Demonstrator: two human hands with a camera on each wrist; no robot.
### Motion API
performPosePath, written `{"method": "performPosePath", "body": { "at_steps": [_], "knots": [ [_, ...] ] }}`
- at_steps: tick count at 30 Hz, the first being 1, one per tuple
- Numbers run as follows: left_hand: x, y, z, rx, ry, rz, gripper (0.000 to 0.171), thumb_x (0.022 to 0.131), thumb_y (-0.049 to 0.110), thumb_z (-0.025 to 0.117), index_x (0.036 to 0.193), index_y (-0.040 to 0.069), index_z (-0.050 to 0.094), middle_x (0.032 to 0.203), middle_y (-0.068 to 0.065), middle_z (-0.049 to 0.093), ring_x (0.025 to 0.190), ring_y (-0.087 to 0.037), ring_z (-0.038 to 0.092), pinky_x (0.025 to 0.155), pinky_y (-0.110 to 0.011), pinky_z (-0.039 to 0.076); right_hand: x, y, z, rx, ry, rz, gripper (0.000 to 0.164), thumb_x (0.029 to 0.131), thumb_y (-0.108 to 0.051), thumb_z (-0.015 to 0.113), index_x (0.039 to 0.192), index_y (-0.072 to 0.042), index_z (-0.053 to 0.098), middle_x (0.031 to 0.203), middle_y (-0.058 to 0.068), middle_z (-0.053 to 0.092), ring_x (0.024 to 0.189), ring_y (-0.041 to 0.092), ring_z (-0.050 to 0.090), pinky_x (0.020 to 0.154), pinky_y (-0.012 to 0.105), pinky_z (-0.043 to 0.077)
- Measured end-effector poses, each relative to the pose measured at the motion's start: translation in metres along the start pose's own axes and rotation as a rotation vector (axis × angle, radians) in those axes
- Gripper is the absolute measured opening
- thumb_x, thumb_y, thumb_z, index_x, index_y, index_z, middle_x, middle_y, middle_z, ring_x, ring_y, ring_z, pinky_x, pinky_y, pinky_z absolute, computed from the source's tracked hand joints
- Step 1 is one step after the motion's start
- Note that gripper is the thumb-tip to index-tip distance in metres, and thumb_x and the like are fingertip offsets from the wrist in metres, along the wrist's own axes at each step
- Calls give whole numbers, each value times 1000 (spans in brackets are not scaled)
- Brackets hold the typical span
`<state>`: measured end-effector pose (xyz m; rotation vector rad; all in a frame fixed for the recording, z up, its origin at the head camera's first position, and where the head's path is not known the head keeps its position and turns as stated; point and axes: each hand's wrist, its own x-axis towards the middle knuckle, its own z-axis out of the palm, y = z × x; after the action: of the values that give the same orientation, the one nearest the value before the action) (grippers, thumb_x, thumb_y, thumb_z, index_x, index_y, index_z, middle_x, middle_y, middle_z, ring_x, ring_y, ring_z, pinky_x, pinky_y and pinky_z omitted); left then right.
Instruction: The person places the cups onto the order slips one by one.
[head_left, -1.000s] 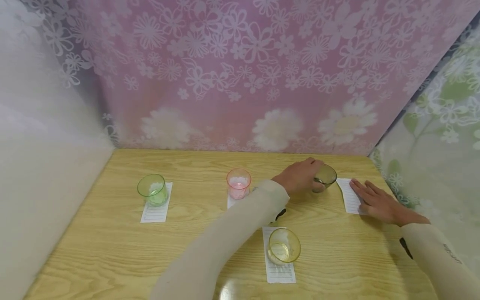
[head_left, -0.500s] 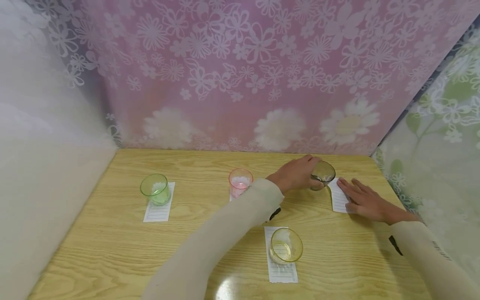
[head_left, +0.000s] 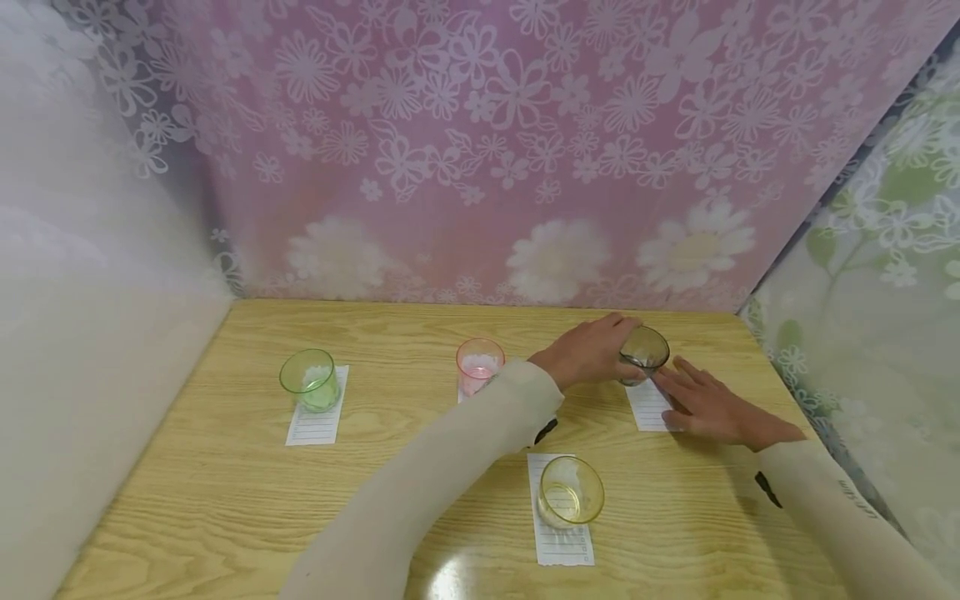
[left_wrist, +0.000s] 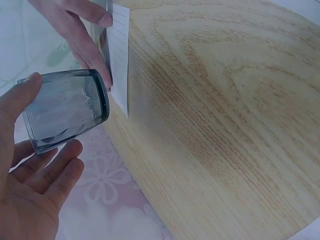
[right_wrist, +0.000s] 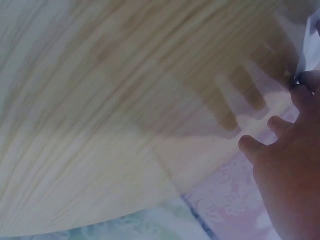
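Note:
A smoky grey glass is held by my left hand at the back right of the table. In the left wrist view, the thumb and fingers grip this glass around its base end, and a gap separates its rim from the tabletop. Lined white paper lies just below and in front of the glass; the glass and right fingers hide part of it. My right hand touches the paper with its fingers extended. Right of centre in the right wrist view, that hand shows loosely bent outer fingers.
On the wooden table stand a green glass, a pink glass and a yellow glass, each on a lined paper slip. My left sleeve crosses in front of the pink glass. Floral curtains border the table.
My right hand has moved left, sliding the lined paper across the table to beneath the grey glass. The left hand keeps its grip on the glass, nearly in place.

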<state>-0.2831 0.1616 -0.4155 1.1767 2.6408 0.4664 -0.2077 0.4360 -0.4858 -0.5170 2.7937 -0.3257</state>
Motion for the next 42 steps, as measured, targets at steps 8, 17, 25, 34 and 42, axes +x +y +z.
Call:
{"method": "performPosePath", "body": {
  "at_steps": [8,17,25,34,42],
  "knots": [
    [-2,0,4,-14,-12,0,87,102,61,68,173,27,30,173,6,39,153,-12,49,122,-30,46,7,-17,3,8,5,-31,79,109,-46,62,162,8,43,168,37,36,159,66,14,124,82,15],
    [-5,1,9,8,-29,21,87,102,59,71,172,25,32,172,4,42,152,-14,51,122,-30,46,10,-21,6,-4,39,-68,86,105,-50,68,169,-1,37,176,30,28,163,58,16,126,78,16],
    [-5,1,16,-6,-47,41,86,102,57,72,172,25,34,172,5,42,151,-13,51,122,-29,46,11,-23,10,-33,72,-89,87,104,-52,69,167,1,39,173,29,34,160,57,24,124,77,23],
    [-9,3,20,-16,-68,35,85,103,55,72,172,25,32,174,6,39,156,-12,46,125,-28,43,11,-24,10,4,116,-122,86,103,-48,73,167,-1,41,172,31,35,157,57,33,116,87,25],
    [-9,4,24,-23,-74,26,84,103,54,71,172,26,33,173,6,40,151,-11,52,121,-27,46,12,-19,12,42,126,-125,88,101,-48,76,168,-5,39,173,29,34,157,56,33,116,87,22]
  ]
}}
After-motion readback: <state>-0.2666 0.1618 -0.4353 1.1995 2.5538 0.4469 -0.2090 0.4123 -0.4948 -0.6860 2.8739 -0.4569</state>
